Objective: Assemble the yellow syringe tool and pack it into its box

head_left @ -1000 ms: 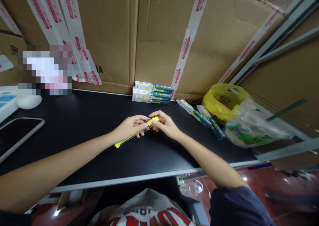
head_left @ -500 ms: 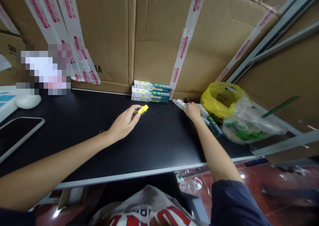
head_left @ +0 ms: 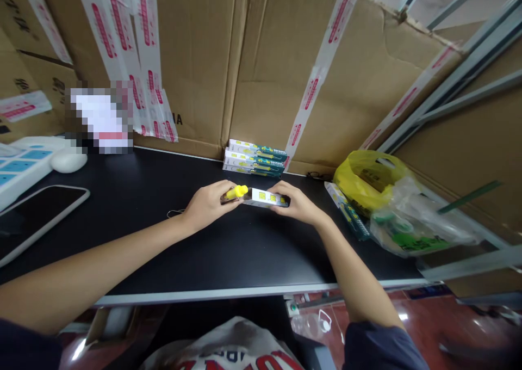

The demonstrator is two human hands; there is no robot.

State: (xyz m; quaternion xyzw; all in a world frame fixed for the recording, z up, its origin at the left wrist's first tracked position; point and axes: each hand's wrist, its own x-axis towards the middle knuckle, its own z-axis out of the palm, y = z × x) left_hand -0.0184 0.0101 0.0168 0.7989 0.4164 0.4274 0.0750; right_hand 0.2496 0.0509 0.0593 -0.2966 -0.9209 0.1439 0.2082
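My left hand (head_left: 207, 204) is closed around a slim yellow tool (head_left: 236, 192) whose bright yellow end points right; the rest is hidden in the fingers. A thin loop (head_left: 174, 213), perhaps a cord or wire, shows behind the wrist. With fingers and thumb, my right hand (head_left: 296, 204) grips a narrow white cardboard box (head_left: 263, 197) with yellow squares. The box's left end looks dark and lies right beside the yellow tool, above the black table (head_left: 228, 256). Just behind the hands, several matching printed boxes (head_left: 255, 158) are stacked against the cardboard wall.
Another narrow box (head_left: 348, 212) lies at the right, beside a yellow plastic bag (head_left: 362, 179) and a clear bag (head_left: 424, 223). At the left are a phone (head_left: 41, 217), a white power strip (head_left: 24, 160) and a rounded white object (head_left: 68, 159). Tall cardboard (head_left: 196, 60) stands behind.
My right hand has taken a box from the right-hand pile and brought it left, up to my left hand. My left hand still holds the yellow tool. The view has shifted slightly.
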